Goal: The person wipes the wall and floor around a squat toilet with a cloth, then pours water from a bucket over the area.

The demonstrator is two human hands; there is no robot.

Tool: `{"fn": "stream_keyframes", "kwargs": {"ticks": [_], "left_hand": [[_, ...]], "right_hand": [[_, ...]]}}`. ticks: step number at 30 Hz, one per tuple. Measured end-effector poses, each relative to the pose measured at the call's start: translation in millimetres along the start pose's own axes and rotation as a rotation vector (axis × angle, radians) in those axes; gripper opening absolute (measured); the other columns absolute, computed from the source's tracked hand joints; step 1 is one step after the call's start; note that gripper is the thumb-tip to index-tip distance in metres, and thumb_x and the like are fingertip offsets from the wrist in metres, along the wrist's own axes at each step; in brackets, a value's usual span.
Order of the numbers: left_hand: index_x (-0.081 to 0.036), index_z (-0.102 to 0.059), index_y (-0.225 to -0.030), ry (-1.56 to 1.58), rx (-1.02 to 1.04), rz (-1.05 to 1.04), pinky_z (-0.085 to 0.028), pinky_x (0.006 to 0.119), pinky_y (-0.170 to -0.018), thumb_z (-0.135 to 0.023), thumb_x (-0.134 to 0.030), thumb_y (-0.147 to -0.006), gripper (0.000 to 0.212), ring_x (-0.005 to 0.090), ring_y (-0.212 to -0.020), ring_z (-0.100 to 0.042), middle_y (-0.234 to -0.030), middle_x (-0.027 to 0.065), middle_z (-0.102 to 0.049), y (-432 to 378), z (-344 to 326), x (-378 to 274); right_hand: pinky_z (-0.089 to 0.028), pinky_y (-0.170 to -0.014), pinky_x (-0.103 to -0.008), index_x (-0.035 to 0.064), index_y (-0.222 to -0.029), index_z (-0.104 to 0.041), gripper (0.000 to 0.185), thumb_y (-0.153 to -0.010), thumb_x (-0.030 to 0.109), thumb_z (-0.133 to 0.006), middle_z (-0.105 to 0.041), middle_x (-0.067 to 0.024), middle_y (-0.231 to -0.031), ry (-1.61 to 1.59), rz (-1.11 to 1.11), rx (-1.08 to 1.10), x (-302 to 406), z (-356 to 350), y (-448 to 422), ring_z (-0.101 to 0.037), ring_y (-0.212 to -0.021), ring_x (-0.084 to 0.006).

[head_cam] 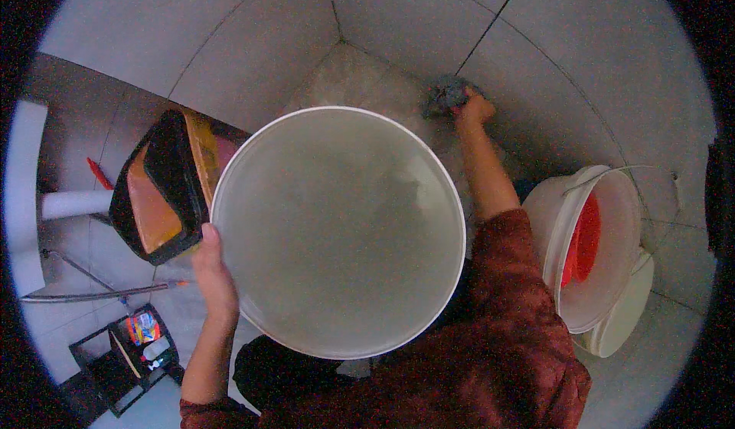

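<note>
A large round container [339,234] with a white rim fills the middle of the view. Inside it is a cloudy grey-green surface that looks like liquid, with a paler patch at the right. My left hand [215,274] grips the container's left side, thumb up at the rim and fingers mostly out of sight. Beyond the container, my right hand [475,107] holds a crumpled grey cloth [451,95] low against the tiled wall [534,84], close to the corner. The stained floor [359,79] shows between the cloth and the container.
At right is a white bucket [534,211] with a wire handle and a red object [587,239] inside; a pale round container [623,314] sits behind it. Leftward are a black-and-orange box-like object [166,182], a long thin pole [103,294] and a black caddy [120,366] with bottles.
</note>
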State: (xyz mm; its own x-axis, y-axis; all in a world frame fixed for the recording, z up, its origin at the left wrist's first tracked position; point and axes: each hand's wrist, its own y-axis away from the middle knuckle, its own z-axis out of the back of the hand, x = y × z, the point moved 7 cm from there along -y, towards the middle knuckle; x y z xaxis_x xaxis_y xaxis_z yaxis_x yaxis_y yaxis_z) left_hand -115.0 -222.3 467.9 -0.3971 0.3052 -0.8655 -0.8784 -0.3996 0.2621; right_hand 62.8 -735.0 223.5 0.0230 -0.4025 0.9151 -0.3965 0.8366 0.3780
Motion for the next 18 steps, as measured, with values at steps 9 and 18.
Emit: {"fn": "stream_keyframes", "kwargs": {"ticks": [9, 18], "left_hand": [[0.006, -0.056, -0.102, 0.124, 0.073, 0.079, -0.039, 0.027, -0.079, -0.042, -0.044, -0.088, 0.054, 0.0156, -0.084, -0.052, -0.095, 0.0093, -0.057, -1, -6, -2], [0.006, -0.055, -0.104, 0.11, 0.02, 0.041, -0.038, 0.027, -0.082, -0.043, -0.042, -0.089, 0.052, 0.0157, -0.089, -0.051, -0.098, 0.0092, -0.057, -7, 4, 8]], "right_hand": [[-0.049, -0.044, -0.037, -0.0041, -0.09, -0.05, 0.03, -0.071, 0.013, -0.067, -0.055, -0.0158, -0.081, 0.009, -0.084, 0.016, 4, 15, -9, -0.056, -0.063, -0.0279], [-0.049, -0.047, -0.037, -0.0024, -0.078, -0.053, 0.022, -0.072, 0.014, -0.066, -0.056, -0.0124, -0.077, -0.251, 0.162, 0.134, 137, -16, 68, -0.055, -0.064, -0.0237]]}}
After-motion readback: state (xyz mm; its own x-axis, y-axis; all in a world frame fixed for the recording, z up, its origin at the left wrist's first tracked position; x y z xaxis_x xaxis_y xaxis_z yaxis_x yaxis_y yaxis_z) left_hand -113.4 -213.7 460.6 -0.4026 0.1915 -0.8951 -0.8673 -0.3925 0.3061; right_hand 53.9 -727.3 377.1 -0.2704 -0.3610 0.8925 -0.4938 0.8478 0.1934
